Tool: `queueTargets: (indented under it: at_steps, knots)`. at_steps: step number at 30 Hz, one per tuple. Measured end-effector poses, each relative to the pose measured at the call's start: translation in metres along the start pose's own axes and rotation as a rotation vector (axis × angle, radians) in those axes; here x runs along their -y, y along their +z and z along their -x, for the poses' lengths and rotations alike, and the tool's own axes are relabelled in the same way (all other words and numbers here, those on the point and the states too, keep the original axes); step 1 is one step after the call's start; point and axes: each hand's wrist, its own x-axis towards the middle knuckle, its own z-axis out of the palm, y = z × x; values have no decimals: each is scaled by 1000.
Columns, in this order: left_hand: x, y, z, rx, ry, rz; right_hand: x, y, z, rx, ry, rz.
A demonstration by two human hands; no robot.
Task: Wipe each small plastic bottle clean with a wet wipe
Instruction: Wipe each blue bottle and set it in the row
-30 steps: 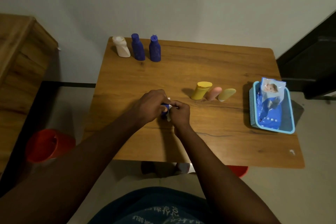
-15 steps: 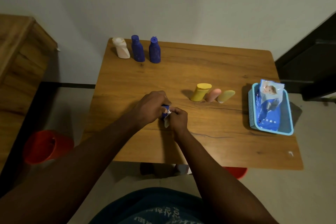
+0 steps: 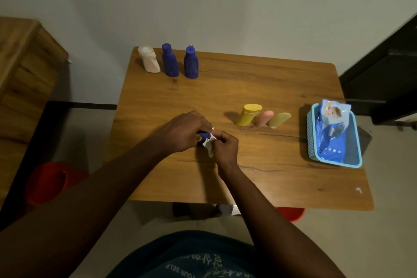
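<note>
The left hand (image 3: 182, 131) held a small blue bottle (image 3: 203, 136) over the table (image 3: 259, 176), near the front, and the right hand (image 3: 225, 145) pinched the wet wipe (image 3: 208, 142) on it. I could not tell which others were clean: the back row (image 3: 170, 61) or the middle row (image 3: 261, 117) beside the basket (image 3: 310, 137). Nothing blocked them

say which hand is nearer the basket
Right. The right hand is left of the basket, well apart; the left hand is further left, beyond the right hand.
</note>
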Motion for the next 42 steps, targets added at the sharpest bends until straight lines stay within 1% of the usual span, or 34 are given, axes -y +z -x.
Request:
queueTargets:
  at_steps: [2, 5, 7, 13, 17, 20, 21, 23, 26, 28, 32, 35, 38, 40, 42]
  knots:
    - [1, 1, 2, -57, 15, -7, -1, 0, -1, -3, 0, 8]
    - [3, 2, 6, -170, -30, 14, 0, 1, -1, -19, -14, 5]
    - [3, 3, 7, -205, -31, 49, 3, 2, -1, -17, -37, 3]
    - [2, 5, 4, -190, -84, 99, 3, 10, -3, -37, -140, 25]
    - [3, 7, 1, -172, -113, 100, -3, 11, -8, -43, -130, 124]
    - [2, 8, -1, -180, -143, 94, -21, 9, -20, 16, -1, 273]
    - [2, 9, -1, -182, -147, 100, -26, 7, -24, 41, 53, 305]
    - [2, 10, 1, -183, -144, 107, -27, 4, -28, 57, 94, 333]
    - [2, 11, 2, -186, -136, 115, -13, 5, -24, 55, 64, 251]
    - [1, 10, 2, -180, -148, 111, -7, 7, -20, 36, -22, 212]
    - [0, 11, 2, -177, -149, 117, -14, 8, -18, 6, -116, 238]
    - [-1, 12, 2, -180, -175, 116, -13, 5, -20, 50, -101, 306]
    - [-4, 12, 3, -196, -198, 112, -7, 5, -21, 127, -9, 337]
    - [-3, 14, 3, -205, -188, 121, -2, 4, -18, 122, -28, 310]
    - [-1, 15, 5, -208, -161, 148, 2, 3, -10, 92, -92, 230]
